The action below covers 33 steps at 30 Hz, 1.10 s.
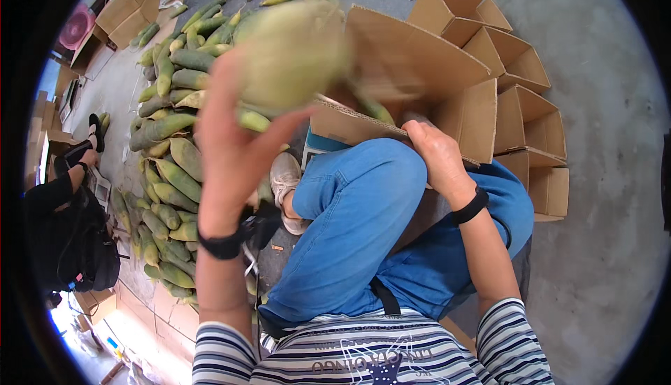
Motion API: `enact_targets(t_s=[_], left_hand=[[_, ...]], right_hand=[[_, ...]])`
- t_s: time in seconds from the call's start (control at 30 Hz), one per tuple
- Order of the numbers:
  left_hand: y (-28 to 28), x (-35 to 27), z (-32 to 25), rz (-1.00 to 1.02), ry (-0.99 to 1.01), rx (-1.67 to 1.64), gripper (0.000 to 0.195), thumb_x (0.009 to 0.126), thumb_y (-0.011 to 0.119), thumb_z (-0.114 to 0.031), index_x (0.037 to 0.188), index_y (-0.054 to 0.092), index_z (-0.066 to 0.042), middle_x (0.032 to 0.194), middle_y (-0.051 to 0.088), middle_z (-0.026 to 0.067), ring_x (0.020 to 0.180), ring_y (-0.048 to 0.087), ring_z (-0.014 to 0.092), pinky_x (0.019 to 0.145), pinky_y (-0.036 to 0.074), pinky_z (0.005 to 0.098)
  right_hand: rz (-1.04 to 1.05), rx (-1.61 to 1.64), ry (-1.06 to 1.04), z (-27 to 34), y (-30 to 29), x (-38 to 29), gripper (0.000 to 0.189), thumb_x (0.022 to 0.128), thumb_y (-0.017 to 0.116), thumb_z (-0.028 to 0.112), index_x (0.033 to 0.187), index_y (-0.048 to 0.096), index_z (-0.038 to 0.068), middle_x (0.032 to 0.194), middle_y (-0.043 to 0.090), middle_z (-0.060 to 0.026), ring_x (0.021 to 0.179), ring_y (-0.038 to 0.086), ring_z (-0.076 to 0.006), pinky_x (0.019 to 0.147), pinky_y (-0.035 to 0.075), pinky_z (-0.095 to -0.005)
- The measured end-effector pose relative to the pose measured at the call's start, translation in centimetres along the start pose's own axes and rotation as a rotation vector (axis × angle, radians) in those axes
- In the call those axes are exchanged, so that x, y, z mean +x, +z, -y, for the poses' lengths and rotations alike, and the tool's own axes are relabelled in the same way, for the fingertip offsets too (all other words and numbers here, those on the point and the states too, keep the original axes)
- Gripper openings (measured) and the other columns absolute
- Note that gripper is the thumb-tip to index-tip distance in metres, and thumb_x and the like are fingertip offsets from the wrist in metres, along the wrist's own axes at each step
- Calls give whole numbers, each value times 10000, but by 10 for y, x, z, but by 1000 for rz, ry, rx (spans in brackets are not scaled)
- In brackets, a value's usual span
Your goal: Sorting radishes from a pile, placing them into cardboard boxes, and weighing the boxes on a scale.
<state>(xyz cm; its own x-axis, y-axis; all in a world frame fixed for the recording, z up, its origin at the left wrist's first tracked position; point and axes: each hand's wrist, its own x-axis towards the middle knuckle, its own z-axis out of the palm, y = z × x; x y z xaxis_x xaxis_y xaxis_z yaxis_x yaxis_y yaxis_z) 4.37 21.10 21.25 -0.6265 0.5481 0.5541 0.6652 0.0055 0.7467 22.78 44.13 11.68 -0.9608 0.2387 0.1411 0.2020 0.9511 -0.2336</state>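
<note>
My left hand [230,138] is raised and holds a large green radish [293,54] close to the camera. Both are blurred by motion. Its end faces me and hides part of the pile behind. With my right hand [437,149] I grip the near rim of an open cardboard carton [403,44], the fingers hooked over the edge. Inside the carton, another green radish [380,109] shows against the near wall. The carton leans by my knees, and a teal-edged device [320,143] is partly visible under it.
A broad pile of green radishes [183,75] covers the floor to the left. Several open empty cartons [529,117] stand along the right. At far left a person in black [73,227] sits low near a pink fan [77,27] and cardboard boxes [128,7].
</note>
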Motion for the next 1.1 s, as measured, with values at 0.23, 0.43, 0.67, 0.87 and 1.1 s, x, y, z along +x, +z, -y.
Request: enact_targets(t_s=[0.23,0.43,0.67,0.87,1.1], left_hand=[[31,-7,14,288,118,325,414,835,665,-106,1218,537,-15,1114,583,167,1038,572,317,912,442,383],[-55,-244,123,588,-574,764,353,814,675,-205,1114,595,-36,1015,608,182,993,607,347,825,492,391],[-81,-547,132,961,-1130,477,325,796,680,-237,1032,587,-33,1008,604,187,957,606,391,838,497,458],[-97,-553,146,230,-1442,803,516,752,729,-272,1124,514,13,1097,570,256,1016,566,440,865,479,469],[-97,-550,222,156,-1669,576,698,659,803,-319,1149,500,74,1102,617,295,1047,602,417,889,495,433]], right_hand=[[-86,58,-78,1,0,3,170,801,522,15,958,479,63,807,582,-133,788,603,-343,662,487,-424],[-100,131,-105,6,-9,5,267,807,503,10,1067,555,50,936,616,-179,905,603,-368,755,496,-404],[97,238,154,26,-11,7,264,849,500,2,1100,560,58,993,638,-160,921,625,-296,788,484,-342],[88,296,271,20,-5,4,285,873,495,14,1151,544,56,991,635,-147,898,612,-258,813,477,-314],[120,203,281,20,-4,9,272,870,520,47,1140,544,59,999,644,-151,920,631,-268,806,485,-325]])
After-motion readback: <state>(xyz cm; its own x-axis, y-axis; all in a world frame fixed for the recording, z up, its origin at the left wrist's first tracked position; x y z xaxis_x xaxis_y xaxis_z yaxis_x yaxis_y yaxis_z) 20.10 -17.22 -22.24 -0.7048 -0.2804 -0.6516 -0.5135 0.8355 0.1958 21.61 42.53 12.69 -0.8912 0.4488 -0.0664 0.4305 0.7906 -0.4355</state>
